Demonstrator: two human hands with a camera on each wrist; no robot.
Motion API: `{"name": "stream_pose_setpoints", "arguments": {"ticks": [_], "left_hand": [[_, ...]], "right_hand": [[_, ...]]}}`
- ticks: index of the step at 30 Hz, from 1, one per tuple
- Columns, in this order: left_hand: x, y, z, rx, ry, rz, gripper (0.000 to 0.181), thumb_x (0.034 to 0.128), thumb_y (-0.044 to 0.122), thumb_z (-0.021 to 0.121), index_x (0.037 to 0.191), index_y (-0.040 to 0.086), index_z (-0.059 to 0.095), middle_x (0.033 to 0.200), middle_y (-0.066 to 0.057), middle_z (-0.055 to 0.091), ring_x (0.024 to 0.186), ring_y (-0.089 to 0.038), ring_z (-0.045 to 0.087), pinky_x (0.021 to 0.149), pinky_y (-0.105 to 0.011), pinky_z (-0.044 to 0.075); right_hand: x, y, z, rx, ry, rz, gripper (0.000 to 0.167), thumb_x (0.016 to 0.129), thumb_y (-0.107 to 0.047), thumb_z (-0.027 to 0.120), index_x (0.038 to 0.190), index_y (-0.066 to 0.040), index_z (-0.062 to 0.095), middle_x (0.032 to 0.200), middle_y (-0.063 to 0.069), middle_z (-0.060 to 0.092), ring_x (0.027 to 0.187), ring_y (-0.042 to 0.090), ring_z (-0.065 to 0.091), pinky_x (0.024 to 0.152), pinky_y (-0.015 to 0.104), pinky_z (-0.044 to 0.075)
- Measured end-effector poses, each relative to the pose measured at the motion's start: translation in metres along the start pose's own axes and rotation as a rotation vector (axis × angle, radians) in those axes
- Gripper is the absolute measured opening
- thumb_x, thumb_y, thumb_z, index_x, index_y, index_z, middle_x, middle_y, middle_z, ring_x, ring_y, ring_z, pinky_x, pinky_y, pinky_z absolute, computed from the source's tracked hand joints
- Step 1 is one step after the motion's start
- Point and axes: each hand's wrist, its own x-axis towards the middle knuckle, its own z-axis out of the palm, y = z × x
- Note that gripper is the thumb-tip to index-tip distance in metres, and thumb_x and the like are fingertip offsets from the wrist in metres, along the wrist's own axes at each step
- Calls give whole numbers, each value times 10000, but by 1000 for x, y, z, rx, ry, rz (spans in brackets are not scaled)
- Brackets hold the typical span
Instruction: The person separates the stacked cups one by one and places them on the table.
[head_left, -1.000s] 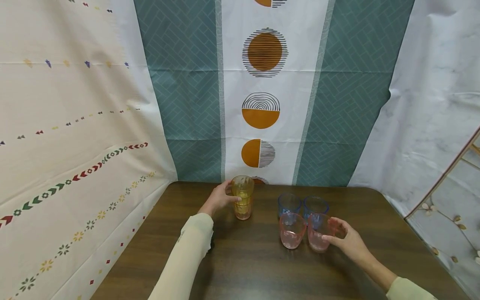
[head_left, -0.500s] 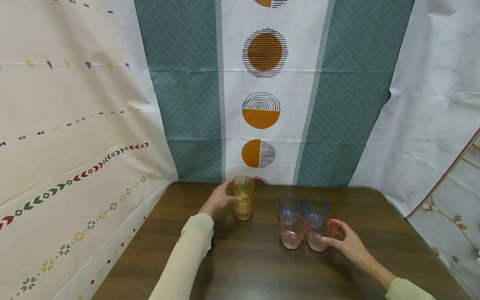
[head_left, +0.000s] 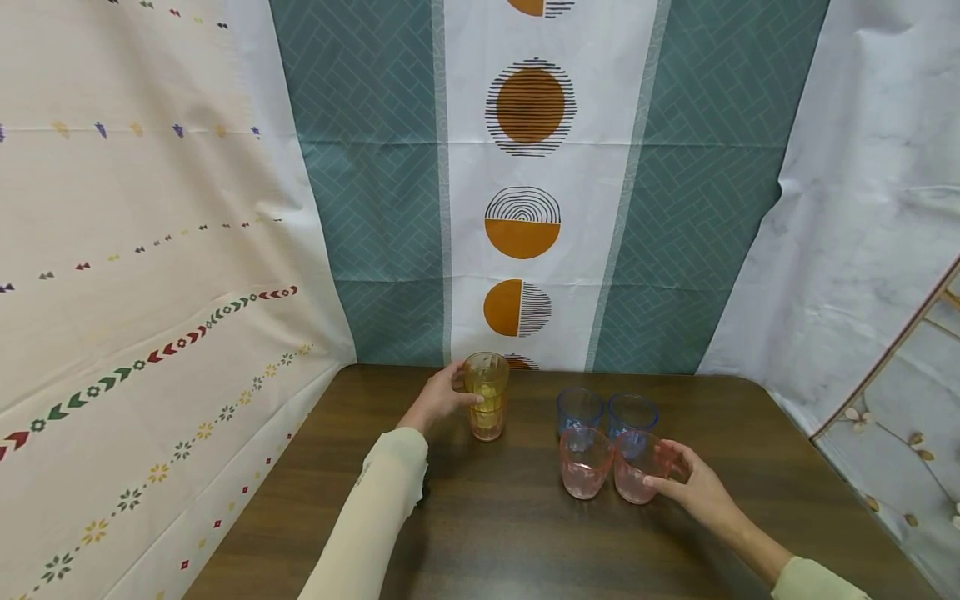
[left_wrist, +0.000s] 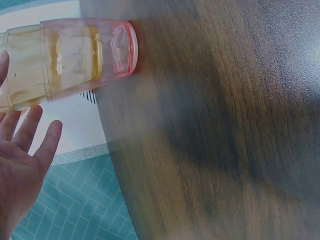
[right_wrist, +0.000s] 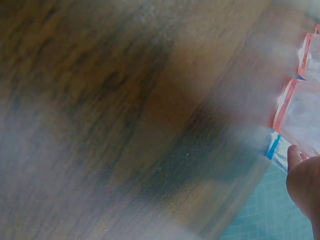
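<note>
My left hand point(head_left: 438, 398) grips a stack of nested glasses, thumb on one side and fingers on the other. Yellow glasses point(head_left: 486, 377) sit inside a pink glass point(head_left: 487, 429), which stands on the table at the bottom of the stack. In the left wrist view that pink glass point(left_wrist: 117, 47) shows its base on the wood. On the right, my right hand point(head_left: 701, 487) holds a pink glass point(head_left: 635, 483) between thumb and fingers. It stands upright beside another pink glass point(head_left: 584, 479), and their rims seem to touch. Just behind are two blue glasses, one left point(head_left: 579, 406) and one right point(head_left: 632, 407).
The brown wooden table point(head_left: 495, 542) ends at a teal and white curtain point(head_left: 525, 250) at the back. A cream patterned cloth point(head_left: 187, 292) hangs at the left, and a white marbled cloth point(head_left: 847, 250) at the right.
The pink glass in my right hand has shifted slightly left, closing the small gap to the other pink glass. My left hand and its stack have stayed in place.
</note>
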Motion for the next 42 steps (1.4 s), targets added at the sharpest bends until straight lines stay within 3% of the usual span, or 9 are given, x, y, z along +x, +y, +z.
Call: {"name": "stream_pose_setpoints", "arguments": {"ticks": [7,11,19,22,32,42], "left_hand": [[-1,-1,1,1,-2,-3,769,850,189,805,1492,56,401,1494,-132,461,1368,-328,428,1088,-499,388],[0,-1,0,-2,1,1,769,853,186,802,1495,57,398,1492,-134,462,1366,-328,431,1087,-499,390],[0,-1,0,-16,-5,0,773,856,186,798,1500,64,390,1498,-136,454,1367,-325,431,1088,-496,389],[0,-1,0,-22,-6,-3,778,857,181,797,1505,64,382,1498,-142,453,1365,-326,435,1087,-495,392],[0,-2,0,-15,-5,-1,798,857,197,800,1511,48,367,1502,-151,446,1370,-332,427,1085,-497,393],[1,-4,1,-27,-2,6,773,848,187,808,1494,67,401,1490,-133,464,1358,-322,444,1081,-490,401]], "right_hand": [[-3,3,1,-15,-20,34,839,889,-204,762,1494,87,258,1444,331,420,1301,492,444,959,435,510],[-4,1,-1,-3,-22,31,839,901,-204,749,1500,91,241,1445,347,404,1300,511,433,951,414,517],[3,-14,-13,43,-4,-39,799,938,-179,704,1503,109,217,1461,351,376,1323,508,401,908,118,454],[8,-23,-16,81,6,-66,798,942,-168,698,1502,117,207,1481,350,345,1344,498,369,897,59,412],[29,-62,-24,69,46,-115,764,976,-215,655,1537,42,205,1530,267,329,1382,449,344,879,49,408],[58,-111,-1,159,17,-168,785,962,-214,678,1552,-4,206,1561,193,314,1417,365,341,964,102,406]]}}
